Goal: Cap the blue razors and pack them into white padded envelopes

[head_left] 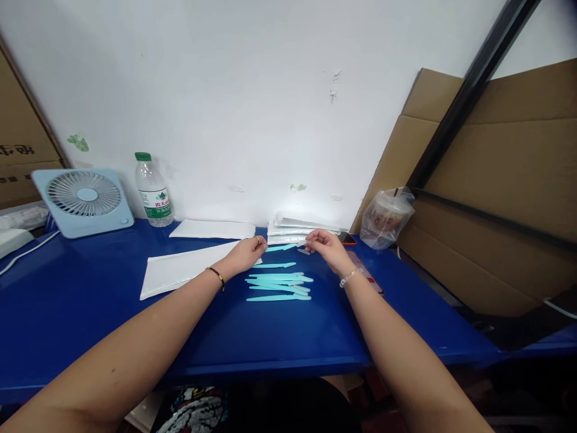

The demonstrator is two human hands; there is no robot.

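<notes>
Head view, from where I stand: the left hand [246,252] pinches, fingers nearly together, the near end of a turquoise stick [280,247], its long axis running toward three o'clock; more sticks [273,298] lie at six o'clock on the surface [279,337]; the right hand [327,248], just beyond the tip, pinches what looks like a small clear piece [302,243]

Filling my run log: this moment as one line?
left hand: pinching teal tool | right hand: pinching clear piece by tool's right end | nearer body: more teal tools | left side: white packets
</notes>
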